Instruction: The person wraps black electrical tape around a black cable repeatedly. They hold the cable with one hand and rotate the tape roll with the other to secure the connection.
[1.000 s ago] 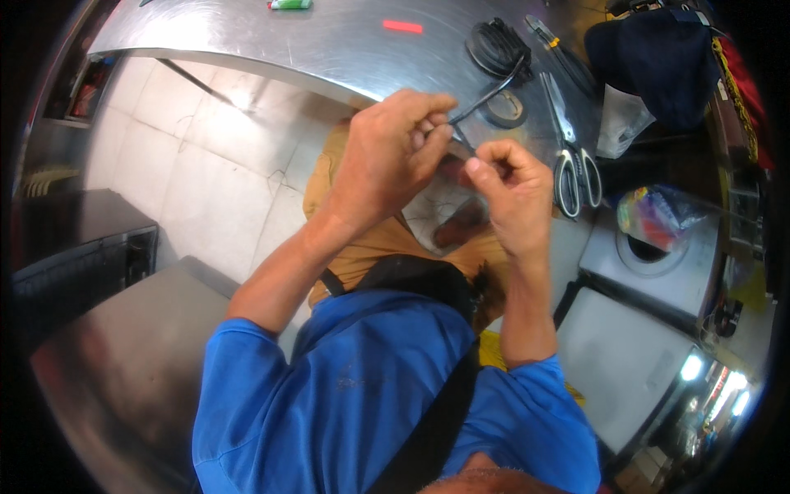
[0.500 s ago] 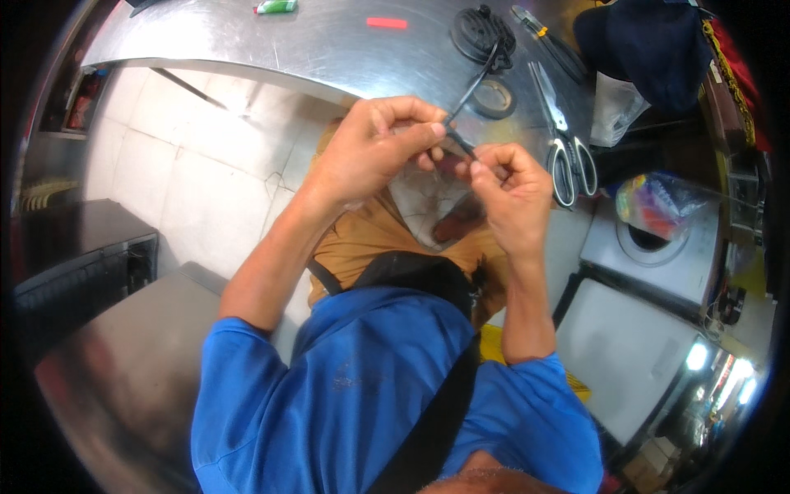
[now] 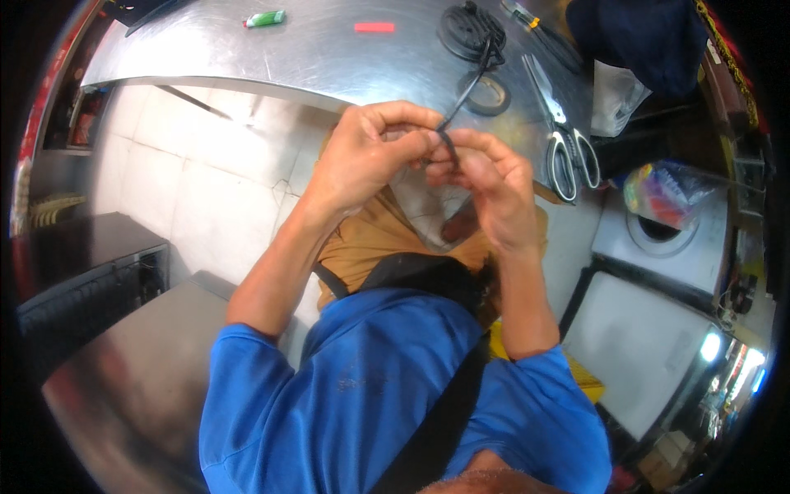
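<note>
My left hand (image 3: 380,148) pinches a thin black cable (image 3: 462,97) between thumb and fingers, just off the table's near edge. Right beside it, my right hand (image 3: 492,177) is closed on the cable's near end, which bends down between the two hands. The fingertips almost meet and partly hide that end. From my hands the cable runs up to a round black coiled piece (image 3: 471,33) on the metal table. A roll of black tape (image 3: 487,92) lies beside the cable. Scissors (image 3: 559,132) with black-and-white handles rest to the right of my right hand.
On the steel table (image 3: 329,58) lie a green tube-like item (image 3: 264,19), a red strip (image 3: 374,27) and yellow-and-black pliers (image 3: 543,37). A dark cloth cap (image 3: 638,41) and a clear plastic bag (image 3: 617,99) sit at the right. A white appliance (image 3: 699,255) stands below them.
My right hand has moved left and up, closer to my left hand. The cable's end, stretched straight between them before, is now bent. The whole view has shifted slightly.
</note>
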The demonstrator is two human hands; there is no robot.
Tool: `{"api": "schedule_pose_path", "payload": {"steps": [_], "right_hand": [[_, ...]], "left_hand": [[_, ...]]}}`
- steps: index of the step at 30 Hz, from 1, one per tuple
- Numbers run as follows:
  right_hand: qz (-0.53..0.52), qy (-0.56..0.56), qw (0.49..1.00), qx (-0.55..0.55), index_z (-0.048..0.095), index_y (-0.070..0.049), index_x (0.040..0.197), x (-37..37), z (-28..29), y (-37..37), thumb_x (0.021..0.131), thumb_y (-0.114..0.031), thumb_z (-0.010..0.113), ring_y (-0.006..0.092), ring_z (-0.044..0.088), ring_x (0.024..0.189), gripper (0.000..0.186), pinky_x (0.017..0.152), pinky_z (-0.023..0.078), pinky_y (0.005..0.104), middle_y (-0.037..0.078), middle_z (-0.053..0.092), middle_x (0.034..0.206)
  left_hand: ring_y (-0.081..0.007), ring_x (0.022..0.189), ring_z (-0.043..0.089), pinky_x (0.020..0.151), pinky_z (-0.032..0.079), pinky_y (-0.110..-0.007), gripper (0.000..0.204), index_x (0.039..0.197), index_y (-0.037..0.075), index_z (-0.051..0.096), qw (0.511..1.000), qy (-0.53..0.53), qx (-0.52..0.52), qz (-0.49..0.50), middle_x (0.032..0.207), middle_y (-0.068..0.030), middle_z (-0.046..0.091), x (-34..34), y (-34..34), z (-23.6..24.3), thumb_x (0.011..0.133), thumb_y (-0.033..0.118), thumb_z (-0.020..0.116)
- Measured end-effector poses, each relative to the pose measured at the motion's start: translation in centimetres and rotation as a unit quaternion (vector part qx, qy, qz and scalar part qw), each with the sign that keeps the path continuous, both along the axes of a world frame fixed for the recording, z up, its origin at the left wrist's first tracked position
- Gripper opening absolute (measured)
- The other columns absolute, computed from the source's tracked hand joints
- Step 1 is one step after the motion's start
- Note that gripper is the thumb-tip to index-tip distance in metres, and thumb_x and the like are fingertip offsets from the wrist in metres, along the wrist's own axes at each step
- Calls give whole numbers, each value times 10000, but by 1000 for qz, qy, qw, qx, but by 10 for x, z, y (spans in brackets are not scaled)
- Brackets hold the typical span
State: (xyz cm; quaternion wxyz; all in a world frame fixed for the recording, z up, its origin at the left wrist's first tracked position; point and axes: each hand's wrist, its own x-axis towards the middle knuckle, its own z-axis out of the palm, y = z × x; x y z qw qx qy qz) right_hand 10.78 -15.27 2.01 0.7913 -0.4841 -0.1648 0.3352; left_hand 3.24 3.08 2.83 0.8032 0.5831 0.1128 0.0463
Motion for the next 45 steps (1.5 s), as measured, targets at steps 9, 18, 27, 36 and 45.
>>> {"api": "schedule_pose_path", "payload": {"steps": [9,18,27,36,45], "right_hand": [[-72,-77,988,-114,673,53,1024,-4,1,12,998,-68,669,137,721,732,124,698,605,270,122,755,878],[-74,-164,968,-172,663,45,998,-5,4,18,1009,-68,641,113,707,737,115,696,596,260,100,737,843],[-65,-140,978,-143,673,47,993,-8,4,20,1005,-58,638,108,707,742,112,697,597,253,88,734,846],[-75,-157,974,-143,670,53,998,-9,-1,21,1007,-70,635,119,715,775,128,732,604,263,95,738,864],[-81,-183,972,-124,667,55,1032,-16,-3,22,1017,-84,648,120,714,839,142,780,602,272,92,739,908]], "left_hand": [[-75,776,622,712,526,-224,203,1166,-22,719,998,-15,67,-12,929,-36,718,-1,1,2,1019,111,672],[-70,839,624,736,505,-216,232,1218,-23,676,1000,-28,-8,2,968,-42,708,-4,-2,0,1007,73,663],[-90,879,701,808,584,-236,339,1270,-49,640,1000,-4,-13,19,981,-43,720,-2,1,0,934,-32,684],[-114,811,728,759,615,-245,374,1301,-71,594,998,-4,29,49,944,-50,704,-1,0,0,935,-57,670],[-117,819,713,763,607,-241,412,1324,-76,491,995,-7,73,67,956,-54,669,1,-5,4,937,-64,631]]}}
